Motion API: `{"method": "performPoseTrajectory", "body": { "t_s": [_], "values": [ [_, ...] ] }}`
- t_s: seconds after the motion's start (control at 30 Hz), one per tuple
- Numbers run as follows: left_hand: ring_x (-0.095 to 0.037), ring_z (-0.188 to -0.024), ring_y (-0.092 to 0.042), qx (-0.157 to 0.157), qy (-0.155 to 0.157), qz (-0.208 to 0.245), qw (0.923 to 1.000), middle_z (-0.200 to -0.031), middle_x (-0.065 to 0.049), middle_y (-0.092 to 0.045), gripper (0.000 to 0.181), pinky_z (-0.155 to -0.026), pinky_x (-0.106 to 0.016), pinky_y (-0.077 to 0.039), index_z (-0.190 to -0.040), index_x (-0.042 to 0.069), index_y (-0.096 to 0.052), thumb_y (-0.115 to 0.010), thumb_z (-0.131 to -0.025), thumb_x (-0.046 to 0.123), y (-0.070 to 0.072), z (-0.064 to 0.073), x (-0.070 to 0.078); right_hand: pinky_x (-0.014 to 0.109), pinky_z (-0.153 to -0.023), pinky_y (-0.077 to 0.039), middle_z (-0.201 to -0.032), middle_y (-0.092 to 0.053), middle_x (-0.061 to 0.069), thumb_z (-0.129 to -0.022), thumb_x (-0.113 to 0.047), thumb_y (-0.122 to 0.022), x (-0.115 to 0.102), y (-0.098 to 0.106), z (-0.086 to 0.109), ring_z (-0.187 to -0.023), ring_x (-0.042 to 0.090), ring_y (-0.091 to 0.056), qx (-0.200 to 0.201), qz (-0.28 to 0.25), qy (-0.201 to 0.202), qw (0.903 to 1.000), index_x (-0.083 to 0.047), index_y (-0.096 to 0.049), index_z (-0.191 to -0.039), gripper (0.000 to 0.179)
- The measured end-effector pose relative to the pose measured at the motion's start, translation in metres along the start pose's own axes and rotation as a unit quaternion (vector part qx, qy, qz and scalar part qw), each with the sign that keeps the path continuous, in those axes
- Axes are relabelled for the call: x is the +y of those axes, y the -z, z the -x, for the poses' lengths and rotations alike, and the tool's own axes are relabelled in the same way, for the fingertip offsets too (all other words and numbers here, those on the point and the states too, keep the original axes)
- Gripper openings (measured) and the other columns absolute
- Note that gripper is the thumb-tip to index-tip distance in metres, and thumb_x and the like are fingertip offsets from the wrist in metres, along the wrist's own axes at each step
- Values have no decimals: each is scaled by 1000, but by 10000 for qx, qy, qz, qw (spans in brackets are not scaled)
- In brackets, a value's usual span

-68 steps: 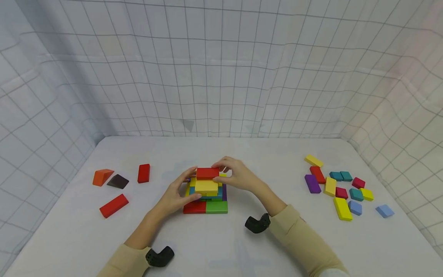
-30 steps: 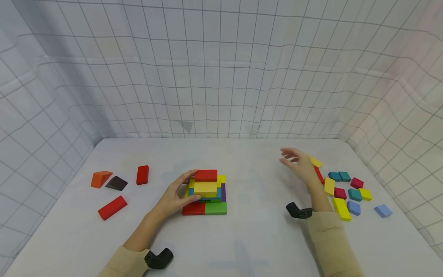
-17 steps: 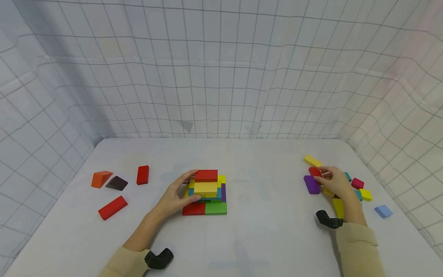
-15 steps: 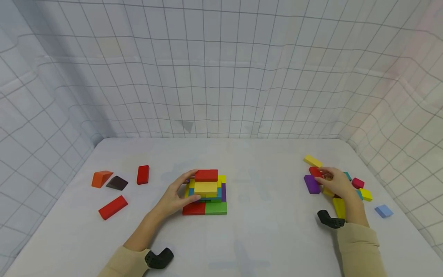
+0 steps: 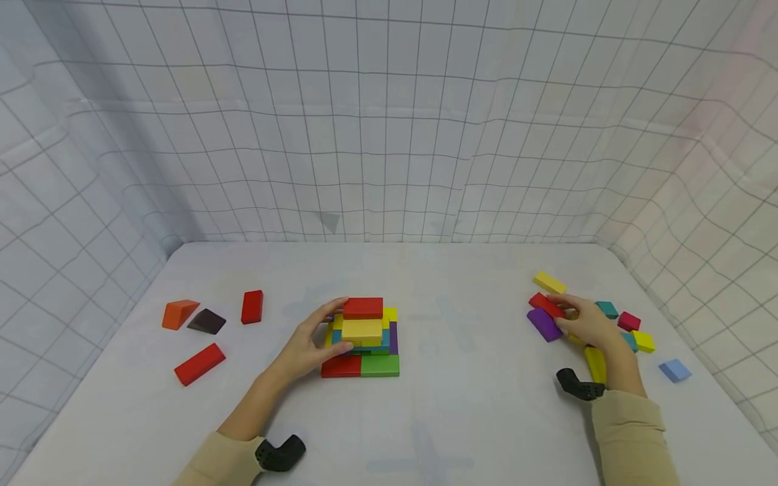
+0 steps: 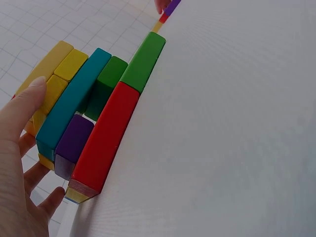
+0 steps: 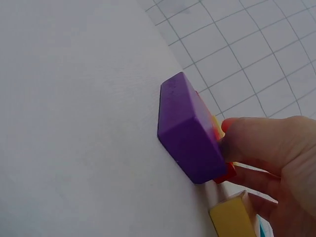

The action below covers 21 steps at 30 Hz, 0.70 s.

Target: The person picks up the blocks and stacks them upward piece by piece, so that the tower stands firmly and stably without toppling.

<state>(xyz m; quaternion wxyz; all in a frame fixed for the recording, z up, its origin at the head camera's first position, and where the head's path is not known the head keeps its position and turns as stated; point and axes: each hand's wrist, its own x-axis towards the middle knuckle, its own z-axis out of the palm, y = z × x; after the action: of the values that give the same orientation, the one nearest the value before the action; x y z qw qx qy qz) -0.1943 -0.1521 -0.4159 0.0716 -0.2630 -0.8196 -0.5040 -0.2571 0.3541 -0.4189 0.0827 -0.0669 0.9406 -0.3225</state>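
My left hand [image 5: 304,347] holds the side of a stepped stack of wooden blocks. Its thumb presses the front of a pale yellow block [image 5: 361,331], and the fingers reach behind. A red block [image 5: 362,308] tops the stack; a red base block [image 5: 340,366] and green base block [image 5: 379,366] form its front. Purple and teal layers show in the left wrist view. Over the loose blocks, my right hand [image 5: 588,322] grips a red block [image 5: 543,304], partly hidden by the fingers. Against the red block lies a purple block [image 7: 190,133], close by the thumb.
Beyond the right hand are several loose blocks, including crimson [image 5: 629,320], yellow [image 5: 644,341] and light blue [image 5: 675,370] ones. At left lie an orange triangular block [image 5: 179,314], a dark one [image 5: 207,320] and two red blocks [image 5: 200,364]. A gridded curtain [image 5: 389,135] encloses the table.
My right hand has left the stack, gone right to the loose blocks and taken hold of the red block. Red and purple blocks have turned and shifted slightly left. The left hand stays put.
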Motion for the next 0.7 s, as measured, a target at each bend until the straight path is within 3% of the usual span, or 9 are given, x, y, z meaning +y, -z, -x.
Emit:
{"method": "performPoseTrajectory", "body": {
  "t_s": [0.23,0.37,0.47,0.57,0.7],
  "values": [
    [-35,-114,-43,-3,28,-21,10000,-134,-20,-43,69,-95,-58,-35,-136,2,-37,-70,-76,1,0,0,2,40,-76,-50,-116,-48,27,-89,-17,-59,4,-3,-3,-96,37,-49,456,411,209,9979,5,-46,-127,46],
    [-33,-114,-43,-2,41,-38,10000,-134,-19,-43,69,-96,-57,-35,-136,2,-37,-70,-76,2,1,0,2,56,-87,-42,-121,-47,25,-90,-27,-58,-7,-5,-5,-106,41,-45,730,221,438,9961,4,-47,-127,49],
    [-33,-114,-43,-9,5,-69,10000,-134,-19,-43,69,-96,-56,-35,-136,1,-36,-69,-76,1,1,0,2,59,-91,-36,-118,-50,21,-89,-25,-60,-29,-8,-10,-109,40,-45,980,37,917,9909,3,-50,-125,47],
    [-31,-115,-43,-16,-31,-95,9999,-133,-18,-44,69,-95,-56,-36,-137,1,-36,-69,-76,1,1,0,1,55,-88,-43,-112,-54,17,-85,-15,-65,-60,-17,-17,-103,35,-51,1122,-27,1578,9811,1,-54,-121,41],
    [-29,-115,-42,-4,-47,-84,10000,-132,-18,-45,69,-95,-56,-36,-136,1,-36,-69,-76,1,1,0,1,47,-81,-50,-107,-57,11,-81,-6,-68,-112,-38,-20,-95,25,-55,958,-7,2547,9623,-2,-58,-118,39]
  ]
}}
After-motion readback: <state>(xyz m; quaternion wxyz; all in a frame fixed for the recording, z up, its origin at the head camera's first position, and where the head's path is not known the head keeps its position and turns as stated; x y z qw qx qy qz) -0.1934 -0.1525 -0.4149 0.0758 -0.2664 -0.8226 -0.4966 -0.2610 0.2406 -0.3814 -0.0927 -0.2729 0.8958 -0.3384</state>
